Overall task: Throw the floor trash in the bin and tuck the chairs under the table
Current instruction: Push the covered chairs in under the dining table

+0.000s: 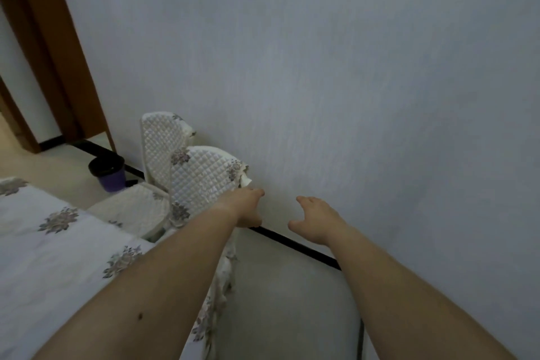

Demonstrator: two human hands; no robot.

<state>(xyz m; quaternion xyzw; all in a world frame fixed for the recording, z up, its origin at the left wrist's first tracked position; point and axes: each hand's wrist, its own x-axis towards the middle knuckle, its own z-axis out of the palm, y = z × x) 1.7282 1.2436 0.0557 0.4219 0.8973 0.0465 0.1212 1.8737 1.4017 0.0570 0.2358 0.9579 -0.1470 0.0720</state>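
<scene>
Two chairs with white quilted covers stand by the wall at the table's far end. The nearer chair's back [204, 178] is at centre and the farther chair's back [160, 140] is behind it. My left hand [245, 209] reaches to the right top corner of the nearer back with its fingers spread; I cannot tell if it touches. My right hand [314, 221] hangs in the air to the right, fingers apart, holding nothing. A purple bin [109, 174] with a black liner stands on the floor by the wall, beyond the chairs. No floor trash is in view.
The table [58, 242] under a white flowered cloth fills the lower left. A pale wall [350, 82] with a black skirting [292, 242] runs close ahead and to the right. A brown door frame [49, 52] stands at the far left.
</scene>
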